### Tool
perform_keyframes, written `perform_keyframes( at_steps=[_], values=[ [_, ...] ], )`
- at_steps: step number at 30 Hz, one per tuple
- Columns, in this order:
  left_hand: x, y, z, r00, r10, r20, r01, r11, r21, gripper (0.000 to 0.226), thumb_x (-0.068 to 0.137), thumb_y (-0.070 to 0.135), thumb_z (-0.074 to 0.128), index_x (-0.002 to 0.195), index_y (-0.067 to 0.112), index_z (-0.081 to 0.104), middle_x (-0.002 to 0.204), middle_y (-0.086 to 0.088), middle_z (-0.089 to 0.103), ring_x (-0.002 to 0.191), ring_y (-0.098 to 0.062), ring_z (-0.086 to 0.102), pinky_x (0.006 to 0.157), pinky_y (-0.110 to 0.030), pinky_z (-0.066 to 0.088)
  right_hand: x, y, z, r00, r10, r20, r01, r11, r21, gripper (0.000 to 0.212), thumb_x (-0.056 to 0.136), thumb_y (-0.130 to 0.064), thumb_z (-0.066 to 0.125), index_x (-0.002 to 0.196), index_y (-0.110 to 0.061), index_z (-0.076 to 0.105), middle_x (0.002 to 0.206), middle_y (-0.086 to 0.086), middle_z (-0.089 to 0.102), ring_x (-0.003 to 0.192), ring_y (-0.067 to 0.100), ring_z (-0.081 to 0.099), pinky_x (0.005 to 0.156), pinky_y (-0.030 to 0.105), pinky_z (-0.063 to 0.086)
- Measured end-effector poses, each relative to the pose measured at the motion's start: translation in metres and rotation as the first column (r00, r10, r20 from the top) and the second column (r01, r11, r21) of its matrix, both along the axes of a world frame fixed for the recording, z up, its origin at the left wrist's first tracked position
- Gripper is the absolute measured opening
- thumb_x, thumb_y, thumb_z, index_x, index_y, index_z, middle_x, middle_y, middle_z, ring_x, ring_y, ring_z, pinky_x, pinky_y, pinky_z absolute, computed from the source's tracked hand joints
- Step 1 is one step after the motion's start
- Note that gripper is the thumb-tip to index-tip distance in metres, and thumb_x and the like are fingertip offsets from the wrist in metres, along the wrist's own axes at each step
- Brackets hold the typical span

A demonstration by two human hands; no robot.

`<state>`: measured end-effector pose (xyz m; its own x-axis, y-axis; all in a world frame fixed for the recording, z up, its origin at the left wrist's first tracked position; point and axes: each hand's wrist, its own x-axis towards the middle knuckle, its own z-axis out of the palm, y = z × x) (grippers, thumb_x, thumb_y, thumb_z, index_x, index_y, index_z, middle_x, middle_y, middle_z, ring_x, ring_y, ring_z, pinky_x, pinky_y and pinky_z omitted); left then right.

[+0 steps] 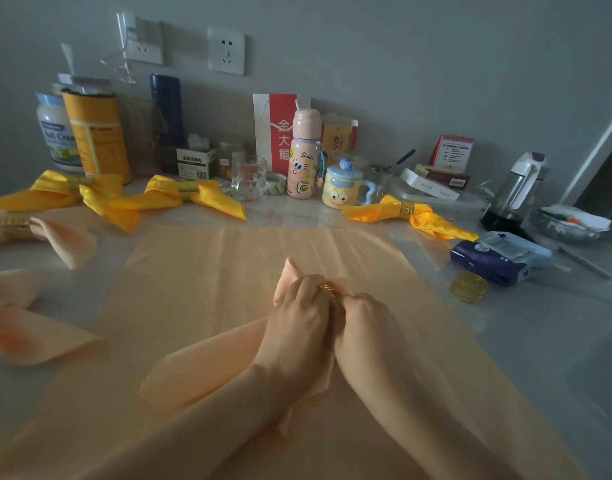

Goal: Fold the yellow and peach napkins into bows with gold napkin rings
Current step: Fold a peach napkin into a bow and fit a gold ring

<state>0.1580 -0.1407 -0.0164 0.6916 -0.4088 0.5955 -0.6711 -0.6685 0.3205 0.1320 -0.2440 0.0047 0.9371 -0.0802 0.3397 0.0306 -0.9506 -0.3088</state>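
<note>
Peach napkin [207,368] on bench [557,341], gold napkin ring [329,288] at its middle; left hand [297,317] grips napkin, right hand [363,317] pinches ring. Spare ring [468,286] right.

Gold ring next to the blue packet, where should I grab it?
I'd pinch the spare gold ring by its round wall, coming from above. It stands on end, hole up, and the blue packet crowds its far side.

Peach napkin [207,365]: thin matt cloth, frayed edge. Yellow bows [193,199]: shiny satin. Gold ring [329,288]: glossy metal. Table [557,341]: smooth, glossy. Tumbler [248,178]: clear glass.
</note>
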Motion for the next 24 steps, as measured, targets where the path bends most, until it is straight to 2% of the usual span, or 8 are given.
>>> perform_keyframes(
  at_steps=[3, 6, 8, 11, 13, 15, 19, 24],
  values=[
    [-0.004, -0.004, 0.01, 0.996, -0.043, -0.079, 0.048, 0.997, 0.068, 0.034, 0.069, 0.021, 0.034, 0.075, 0.009, 0.065, 0.092, -0.008, 0.066, 0.082, -0.024, 0.066, 0.062, -0.027, 0.054, 0.003, -0.006, 0.003, 0.998, -0.044, -0.049, 0.051, 0.987, 0.152, 0.03, 0.098, -0.032, 0.039, 0.096, -0.015, 0.064, 0.096, 0.007, 0.067, 0.094, 0.025, 0.062, 0.063, 0.024, 0.029],
    [-0.003, -0.002, 0.022, 0.973, -0.047, -0.228, 0.037, 0.998, -0.05, 0.035, 0.072, 0.024, 0.038, 0.088, 0.007, 0.063, 0.103, -0.002, 0.064, 0.09, -0.017, 0.058, 0.078, -0.028, 0.047, 0.006, -0.017, 0.003, 0.996, 0.012, -0.084, 0.022, 0.919, 0.393, 0.034, 0.091, -0.029, 0.05, 0.061, -0.017, 0.057, 0.067, 0.009, 0.065, 0.074, 0.028, 0.066, 0.057, 0.032, 0.039],
    [0.005, 0.0, 0.029, 0.935, -0.052, -0.35, -0.013, 0.984, -0.179, 0.036, 0.067, 0.026, 0.035, 0.085, 0.011, 0.061, 0.093, -0.001, 0.066, 0.087, -0.02, 0.06, 0.076, -0.032, 0.048, 0.01, -0.02, -0.003, 0.994, 0.004, -0.106, 0.037, 0.923, 0.383, 0.037, 0.09, -0.033, 0.05, 0.055, -0.02, 0.052, 0.062, 0.004, 0.061, 0.064, 0.024, 0.061, 0.057, 0.029, 0.042],
    [0.026, -0.002, 0.038, 0.9, -0.016, -0.436, -0.058, 0.986, -0.157, 0.037, 0.067, 0.029, 0.038, 0.099, 0.022, 0.056, 0.092, 0.007, 0.062, 0.096, -0.022, 0.057, 0.085, -0.035, 0.045, 0.015, -0.015, -0.01, 0.999, -0.012, -0.032, 0.02, 0.96, 0.278, 0.032, 0.091, -0.039, 0.042, 0.067, -0.024, 0.056, 0.066, -0.006, 0.059, 0.053, 0.004, 0.044, 0.05, 0.015, 0.031],
    [0.04, -0.008, 0.042, 0.908, 0.055, -0.416, -0.015, 0.995, 0.099, 0.038, 0.081, 0.031, 0.047, 0.119, 0.028, 0.052, 0.097, 0.012, 0.054, 0.108, -0.016, 0.047, 0.091, -0.031, 0.033, 0.017, -0.014, -0.012, 1.0, -0.014, 0.015, 0.008, 0.949, 0.315, 0.027, 0.093, -0.031, 0.048, 0.077, -0.018, 0.066, 0.065, -0.011, 0.057, 0.052, -0.002, 0.04, 0.054, 0.013, 0.033],
    [0.051, -0.011, 0.048, 0.914, 0.061, -0.402, 0.049, 0.965, 0.257, 0.03, 0.089, 0.033, 0.05, 0.118, 0.028, 0.058, 0.1, 0.009, 0.048, 0.114, -0.013, 0.04, 0.091, -0.029, 0.028, 0.017, -0.015, -0.013, 0.997, -0.029, 0.073, -0.001, 0.925, 0.379, 0.02, 0.089, -0.024, 0.056, 0.075, -0.017, 0.068, 0.072, -0.008, 0.066, 0.053, -0.003, 0.042, 0.054, 0.009, 0.034],
    [0.059, -0.01, 0.06, 0.861, 0.044, -0.506, 0.187, 0.899, 0.396, 0.045, 0.084, 0.044, 0.059, 0.124, 0.025, 0.057, 0.117, 0.006, 0.046, 0.117, -0.013, 0.042, 0.094, -0.025, 0.034, 0.014, -0.015, -0.009, 0.993, 0.012, 0.116, -0.061, 0.9, 0.431, 0.016, 0.085, -0.018, 0.063, 0.097, -0.021, 0.073, 0.086, -0.011, 0.07, 0.06, -0.008, 0.045, 0.061, -0.005, 0.032],
    [0.057, -0.015, 0.07, 0.885, 0.063, -0.461, 0.182, 0.865, 0.467, 0.055, 0.08, 0.037, 0.067, 0.13, 0.024, 0.048, 0.126, -0.001, 0.051, 0.103, -0.018, 0.053, 0.088, -0.026, 0.043, 0.014, -0.014, -0.007, 0.994, 0.051, 0.092, -0.081, 0.932, 0.352, 0.022, 0.089, -0.029, 0.06, 0.108, -0.023, 0.068, 0.1, -0.006, 0.071, 0.078, -0.001, 0.056, 0.057, -0.004, 0.033]
  ],
)
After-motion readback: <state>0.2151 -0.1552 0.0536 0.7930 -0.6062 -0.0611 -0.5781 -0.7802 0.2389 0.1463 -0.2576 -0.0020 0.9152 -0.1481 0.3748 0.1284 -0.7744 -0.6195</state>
